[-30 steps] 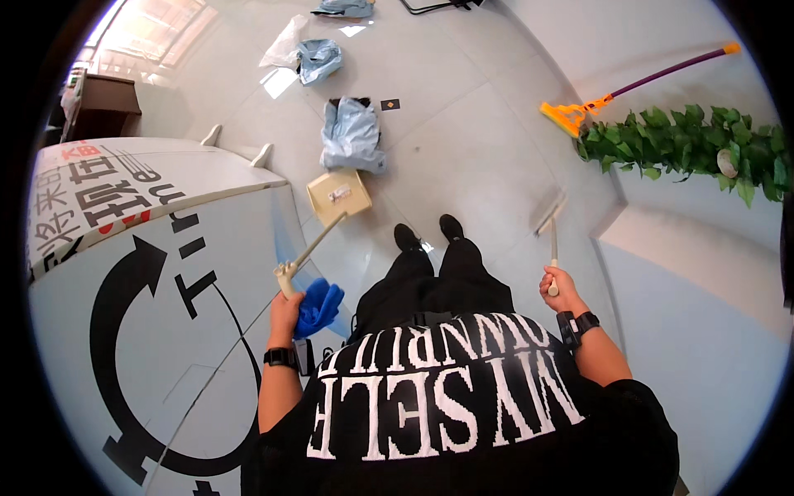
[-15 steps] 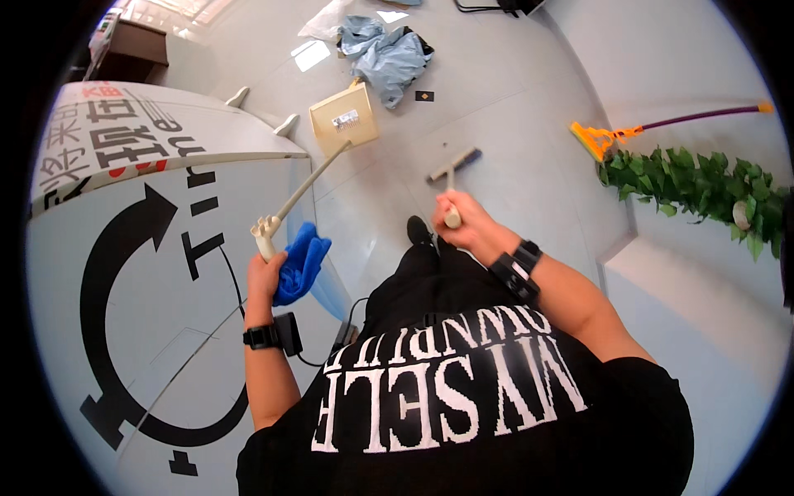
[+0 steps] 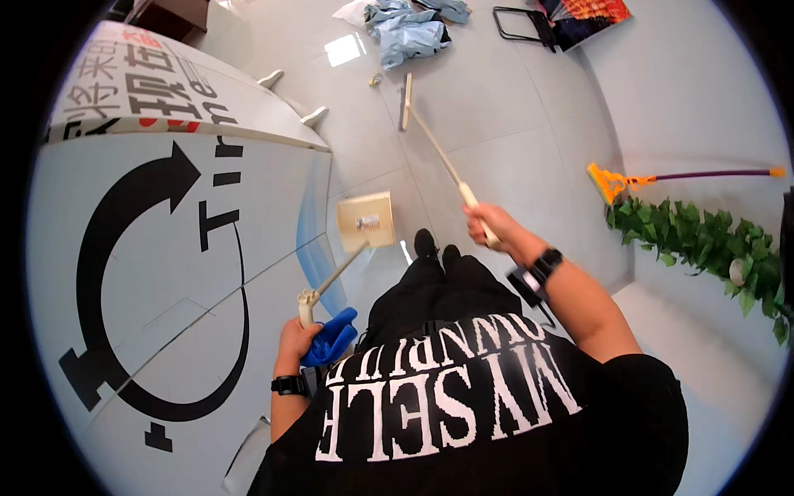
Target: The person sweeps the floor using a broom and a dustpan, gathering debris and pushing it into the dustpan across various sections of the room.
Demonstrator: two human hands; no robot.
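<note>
My left hand (image 3: 295, 339) is closed around the upper end of a cream long-handled dustpan (image 3: 351, 217). A bunched blue cloth (image 3: 332, 337) hangs from the same hand. The pan rests close to the floor beside the printed panel, left of my feet. My right hand (image 3: 499, 226) grips the handle of a cream broom (image 3: 437, 147), stretched out ahead of me. Its narrow head points away from me, at or just above the floor. A small yellowish scrap (image 3: 376, 79) lies left of the broom head.
Grey-blue plastic bags (image 3: 409, 37) lie on the tiles ahead. The printed panel (image 3: 157, 281) with white feet stands at my left. On the right are an orange-headed mop (image 3: 612, 182) and green leaves (image 3: 703, 244). A black-framed folding item (image 3: 525, 26) is at the far right.
The broom has swung forward and left, its head now farther from me near the scrap. The dustpan has come back toward my feet. My view has shifted, and both hands keep their hold.
</note>
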